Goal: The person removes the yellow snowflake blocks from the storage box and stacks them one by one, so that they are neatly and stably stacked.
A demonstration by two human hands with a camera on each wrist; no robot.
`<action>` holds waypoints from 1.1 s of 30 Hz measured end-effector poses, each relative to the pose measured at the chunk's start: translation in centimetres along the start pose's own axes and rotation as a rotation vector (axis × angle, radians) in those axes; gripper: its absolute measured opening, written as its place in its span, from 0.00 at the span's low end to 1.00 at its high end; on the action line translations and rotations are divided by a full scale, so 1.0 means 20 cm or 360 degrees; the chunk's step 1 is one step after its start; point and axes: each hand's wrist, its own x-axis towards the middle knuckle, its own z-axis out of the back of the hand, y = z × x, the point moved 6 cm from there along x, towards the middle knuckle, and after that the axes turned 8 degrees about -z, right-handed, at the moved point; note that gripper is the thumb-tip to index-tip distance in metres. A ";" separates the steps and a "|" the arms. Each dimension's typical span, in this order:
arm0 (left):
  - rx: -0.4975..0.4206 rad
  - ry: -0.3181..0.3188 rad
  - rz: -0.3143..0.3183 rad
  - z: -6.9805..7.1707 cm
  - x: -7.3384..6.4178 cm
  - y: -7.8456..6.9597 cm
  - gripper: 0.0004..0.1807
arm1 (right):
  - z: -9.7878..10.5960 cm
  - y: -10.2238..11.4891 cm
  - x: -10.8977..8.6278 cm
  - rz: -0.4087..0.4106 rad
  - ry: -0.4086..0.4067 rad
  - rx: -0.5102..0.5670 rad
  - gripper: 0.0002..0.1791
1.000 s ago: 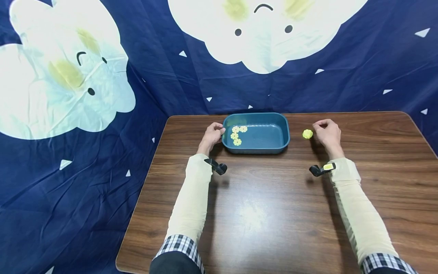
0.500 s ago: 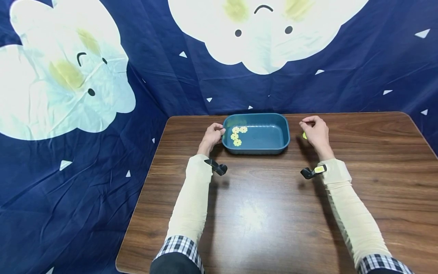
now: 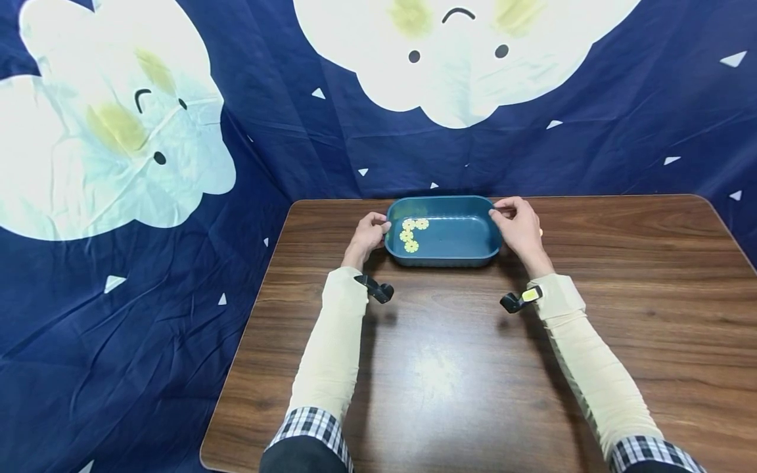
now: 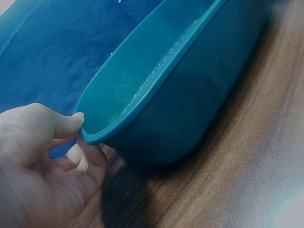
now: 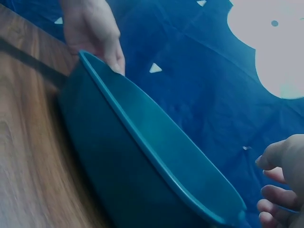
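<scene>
A teal rectangular basin [image 3: 449, 246] with rounded corners stands at the back of the table. Several yellow flower shapes [image 3: 406, 235] show at the left of its floor. My left hand [image 3: 368, 235] pinches the basin's left rim; in the left wrist view its thumb [image 4: 71, 124] lies on the inner side and a finger beneath the lip. At the opposite end is my right hand [image 3: 519, 230], beside the right rim. The right wrist view shows its fingers [image 5: 273, 192] loosely bent, apart from the rim, holding nothing. A small yellow object [image 3: 541, 232] is mostly hidden behind that hand.
The brown wooden table [image 3: 437, 328] has its back edge just behind the basin. Dark blue cloth [image 3: 331, 151] with white clouds hangs behind and to the left. A black wrist camera [image 3: 378, 290] projects from the left sleeve, another [image 3: 513, 302] from the right.
My right hand has moved left from beyond the small yellow object, past it, to the basin's right rim. The left hand and the basin have stayed in place.
</scene>
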 end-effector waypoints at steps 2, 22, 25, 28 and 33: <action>-0.0001 0.0003 0.0001 0.00 0.00 0.00 0.12 | -0.03 0.02 -0.01 0.0027 0.0020 0.0033 0.15; 0.0002 0.0001 0.0011 0.00 -0.01 0.00 0.12 | -0.33 0.14 -0.07 0.0120 0.0290 0.0036 0.16; -0.0002 0.0007 0.0007 0.00 -0.01 0.00 0.12 | -0.38 0.14 -0.07 0.0117 0.0350 0.0015 0.16; -0.0008 0.0009 -0.0001 0.00 -0.01 -0.01 0.13 | -0.43 0.15 -0.06 0.0121 0.0417 -0.0017 0.16; -0.0005 0.0009 0.0000 0.00 -0.01 -0.01 0.13 | -0.51 0.16 -0.06 0.0113 0.0540 -0.0067 0.17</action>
